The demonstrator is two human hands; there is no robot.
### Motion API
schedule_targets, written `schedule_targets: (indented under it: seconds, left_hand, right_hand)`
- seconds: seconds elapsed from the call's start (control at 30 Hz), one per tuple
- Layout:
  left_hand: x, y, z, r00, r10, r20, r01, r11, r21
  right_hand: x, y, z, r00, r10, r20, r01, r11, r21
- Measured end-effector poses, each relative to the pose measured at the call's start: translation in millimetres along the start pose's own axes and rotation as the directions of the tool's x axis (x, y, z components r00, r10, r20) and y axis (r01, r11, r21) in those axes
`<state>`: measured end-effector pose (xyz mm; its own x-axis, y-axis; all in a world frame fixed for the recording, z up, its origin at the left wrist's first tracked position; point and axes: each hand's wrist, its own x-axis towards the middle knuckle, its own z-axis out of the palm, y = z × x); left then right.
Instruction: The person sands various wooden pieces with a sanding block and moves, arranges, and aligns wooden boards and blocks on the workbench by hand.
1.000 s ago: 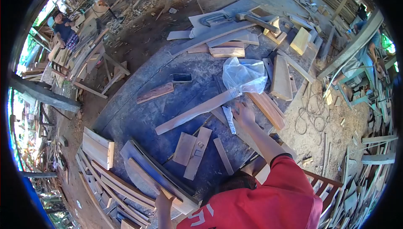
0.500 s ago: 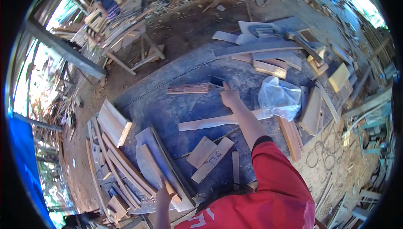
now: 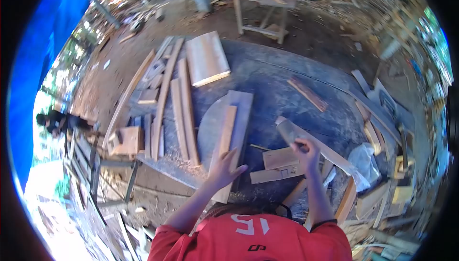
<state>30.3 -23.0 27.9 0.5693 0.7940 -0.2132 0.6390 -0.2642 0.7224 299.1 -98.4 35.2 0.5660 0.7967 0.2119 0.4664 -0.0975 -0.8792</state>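
My left hand (image 3: 222,170) lies flat with thumb and fingers spread, touching the near end of a narrow wooden strip (image 3: 228,125). Under that strip is a wide pale board (image 3: 245,105) with a curved edge. The fingers of my right hand (image 3: 307,153) are closed around the dark handle of a flat-bladed hand tool (image 3: 287,131); its blade is blurred and its exact kind is unclear. Beneath and beside this hand lie a short wood block (image 3: 277,158) and another marked with pencil (image 3: 267,176). A long pale slat (image 3: 330,153) runs just to the right.
Curved wood strips (image 3: 165,98) and a thick plank (image 3: 208,58) cover the table's left side. A rough wood piece (image 3: 307,93) lies farther back. On the right are a clear plastic bag (image 3: 364,163) and more offcuts. A wooden trestle (image 3: 260,12) stands beyond the dark tabletop (image 3: 272,65).
My view has turned left. My right hand has come back from the far middle of the table, now holding the flat-bladed tool. My left hand has loosened its grip on the strip's end.
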Motion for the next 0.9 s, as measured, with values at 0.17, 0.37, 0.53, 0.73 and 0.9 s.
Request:
schedule_targets:
  seconds: [0.17,0.37,0.53,0.73,0.9]
  left_hand:
    - [-16,15,4,0.966,-0.233,0.113,0.22,0.51,-0.832]
    - [-38,-54,-19,0.836,-0.522,0.172,0.338,0.243,-0.909]
    - [-60,-107,-19,0.831,-0.556,-0.029,0.266,0.441,-0.857]
    - [-66,-102,-16,0.866,-0.486,-0.119,0.288,0.679,-0.676]
    - [-60,-96,-10,0.917,-0.374,-0.141,0.238,0.795,-0.558]
  right_hand:
    - [-68,-57,74,0.793,-0.49,0.361,0.497,0.864,0.082]
    - [-93,-65,94,0.824,-0.458,0.332,0.369,0.88,0.298]
    - [-88,1,63,0.965,-0.029,0.261,0.054,0.994,-0.09]
    - [-87,53,26,0.96,0.28,0.023,-0.194,0.72,-0.666]
    - [-86,60,19,0.906,0.396,-0.145,-0.39,0.655,-0.647]
